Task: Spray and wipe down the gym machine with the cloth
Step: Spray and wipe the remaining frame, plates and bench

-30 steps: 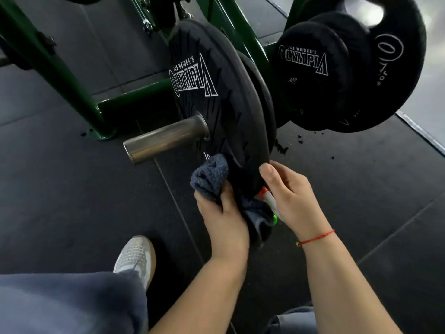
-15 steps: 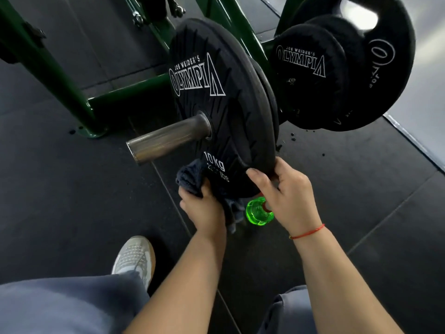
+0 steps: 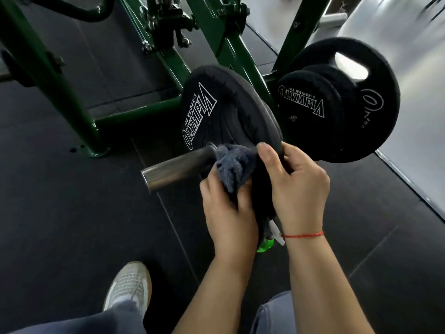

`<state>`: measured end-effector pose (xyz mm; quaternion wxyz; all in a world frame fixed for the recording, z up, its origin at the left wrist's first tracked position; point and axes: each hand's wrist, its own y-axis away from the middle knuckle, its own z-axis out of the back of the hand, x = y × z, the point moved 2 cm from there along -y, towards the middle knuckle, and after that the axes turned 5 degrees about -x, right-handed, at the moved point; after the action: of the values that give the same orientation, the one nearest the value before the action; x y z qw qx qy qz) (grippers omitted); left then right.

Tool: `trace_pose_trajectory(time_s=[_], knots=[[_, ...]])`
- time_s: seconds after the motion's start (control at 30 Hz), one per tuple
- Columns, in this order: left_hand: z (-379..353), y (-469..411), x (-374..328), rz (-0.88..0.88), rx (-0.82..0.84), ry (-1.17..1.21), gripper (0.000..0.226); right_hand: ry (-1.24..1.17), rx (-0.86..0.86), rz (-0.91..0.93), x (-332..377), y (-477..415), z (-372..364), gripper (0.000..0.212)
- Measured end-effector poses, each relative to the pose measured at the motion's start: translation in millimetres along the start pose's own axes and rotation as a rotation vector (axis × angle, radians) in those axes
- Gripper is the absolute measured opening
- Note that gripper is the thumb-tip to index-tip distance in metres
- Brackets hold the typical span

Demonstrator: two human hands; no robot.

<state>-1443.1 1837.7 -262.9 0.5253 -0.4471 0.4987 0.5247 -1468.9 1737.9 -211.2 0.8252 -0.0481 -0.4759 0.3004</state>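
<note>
Dark rubber floor tiles (image 3: 72, 225) stretch under a green steel machine frame (image 3: 60, 97). A black Olympia weight plate (image 3: 228, 112) sits on a steel loading sleeve (image 3: 178, 169) that juts toward the camera. The left hand (image 3: 228, 213) has its fingers curled round a bunched grey cloth (image 3: 234, 166), holding it against the plate's face just beside the sleeve. The right hand (image 3: 296, 189) grips the plate's near rim, thumb laid over the front edge and touching the cloth, fingers wrapped behind. A red string bracelet (image 3: 303, 235) circles that wrist. Below it, between the two wrists, a green spray bottle (image 3: 266, 244) with a white nozzle peeks out; what holds it is hidden. More black plates (image 3: 313, 112) hang on a storage peg to the right. A pale sneaker (image 3: 130, 285) rests on the floor.
</note>
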Motion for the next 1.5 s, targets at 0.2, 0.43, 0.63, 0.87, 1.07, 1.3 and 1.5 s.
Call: trace_pose_trajectory(time_s=[0.2, 0.43, 0.63, 0.87, 1.07, 1.3, 1.5], knots=[[1.9, -18.2, 11.4, 0.033, -0.002, 0.006, 0.047, -0.038, 0.078, 0.017, 22.4, -26.9, -10.3, 0.039], [7.4, -18.6, 72.0, 0.057, 0.018, -0.165, 0.056, -0.150, -0.010, 0.101, 10.2, 3.0, -27.6, 0.049], [11.1, -25.3, 102.9, 0.094, 0.070, -0.244, 0.054, -0.147, -0.066, 0.164, 8.0, 1.5, -31.7, 0.046], [14.6, -20.5, 124.9, 0.374, 0.101, -0.185, 0.047, -0.156, -0.026, 0.125, 14.1, -0.5, -29.6, 0.042], [8.2, -18.8, 51.4, 0.103, 0.075, 0.016, 0.031, -0.003, 0.070, 0.060, 38.4, -22.3, -34.5, 0.039], [5.4, -7.9, -2.5, -0.252, 0.125, 0.053, 0.048, -0.149, 0.236, -0.088, 65.3, -58.1, -46.2, 0.038], [9.8, -3.3, 35.8, -0.500, 0.118, -0.087, 0.052, -0.542, 0.301, -0.328, 57.9, -49.4, -15.6, 0.024]])
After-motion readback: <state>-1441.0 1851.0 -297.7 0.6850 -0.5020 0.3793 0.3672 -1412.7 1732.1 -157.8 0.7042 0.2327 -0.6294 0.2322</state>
